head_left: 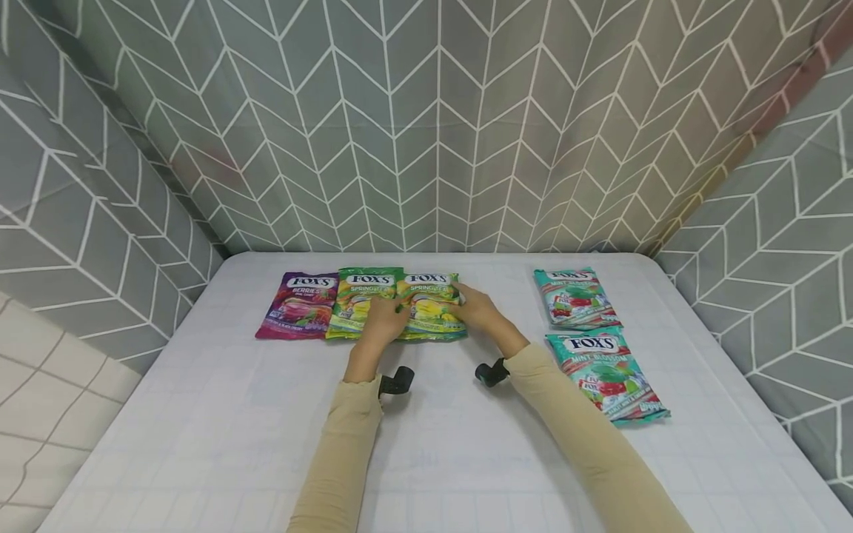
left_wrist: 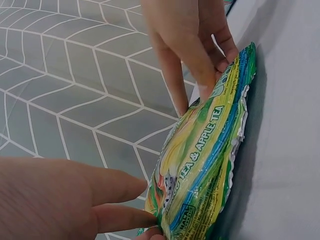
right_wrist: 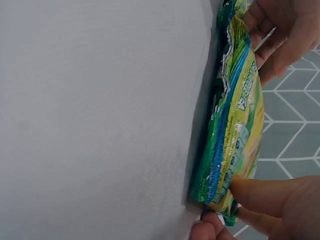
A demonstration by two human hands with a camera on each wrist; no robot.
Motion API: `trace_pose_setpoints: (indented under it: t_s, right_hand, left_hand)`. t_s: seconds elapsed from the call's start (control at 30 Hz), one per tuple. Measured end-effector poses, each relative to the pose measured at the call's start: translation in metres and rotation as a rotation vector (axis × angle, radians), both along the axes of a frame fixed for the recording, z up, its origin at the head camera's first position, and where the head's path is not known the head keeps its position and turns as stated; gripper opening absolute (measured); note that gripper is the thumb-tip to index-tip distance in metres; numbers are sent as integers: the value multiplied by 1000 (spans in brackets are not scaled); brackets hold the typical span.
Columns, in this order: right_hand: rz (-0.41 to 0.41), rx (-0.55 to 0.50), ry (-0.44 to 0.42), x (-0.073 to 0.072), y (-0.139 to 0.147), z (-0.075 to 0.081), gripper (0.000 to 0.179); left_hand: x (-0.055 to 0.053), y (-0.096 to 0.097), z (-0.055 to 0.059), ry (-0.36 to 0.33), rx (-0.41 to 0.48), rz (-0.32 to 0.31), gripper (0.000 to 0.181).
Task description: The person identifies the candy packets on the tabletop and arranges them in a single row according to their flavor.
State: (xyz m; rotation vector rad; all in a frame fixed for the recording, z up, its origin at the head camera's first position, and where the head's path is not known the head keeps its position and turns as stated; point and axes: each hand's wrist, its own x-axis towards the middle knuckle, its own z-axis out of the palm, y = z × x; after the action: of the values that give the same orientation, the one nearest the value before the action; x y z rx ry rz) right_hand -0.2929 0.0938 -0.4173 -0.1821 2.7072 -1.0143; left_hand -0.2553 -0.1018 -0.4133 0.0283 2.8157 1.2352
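Observation:
Two green and yellow Fox's Spring Tea candy bags lie side by side in the head view. My left hand [head_left: 385, 320] reaches over the left candy bag [head_left: 352, 300] and pinches the near edge of the right candy bag [head_left: 432, 307]. At that bag's opposite side, my right hand [head_left: 481, 309] grips the edge, its thumb [right_wrist: 260, 195] on the printed face and fingertips [right_wrist: 212, 220] tucked at the underside. Both wrist views show this bag tilted between the two hands. A purple Fox's Berries bag [head_left: 300, 305] touches the left green bag.
On the right, two teal Fox's Mint Blossom bags lie one in front of the other, the farther bag [head_left: 577, 297] meeting the nearer bag [head_left: 609, 377]. A white cloth covers the table [head_left: 220, 414]. Grey patterned curtains [head_left: 413, 148] stand behind and at both sides.

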Motion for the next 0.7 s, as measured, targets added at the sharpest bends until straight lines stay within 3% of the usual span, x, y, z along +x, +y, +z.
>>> trace_pose_setpoints:
  t_s: [0.13, 0.27, 0.43, 0.5, 0.57, 0.7]
  right_hand:
    - [18, 0, 29, 6, 3, 2, 62]
    - [59, 36, 43, 16, 8, 8, 59]
    - [103, 81, 47, 35, 18, 17, 54]
    - [106, 61, 66, 43, 27, 19, 50]
    - [112, 37, 113, 51, 39, 20, 45]
    - [105, 26, 233, 64, 70, 21, 37]
  left_hand:
    - [1, 1, 1, 35, -13, 3, 48]
    - [1, 4, 4, 128, -37, 40, 44]
    - [4, 14, 11, 213, 73, 89, 43]
    - [7, 23, 14, 223, 141, 68, 43]
    - [11, 36, 16, 236, 175, 6, 40]
    - [17, 68, 15, 215, 154, -137, 37]
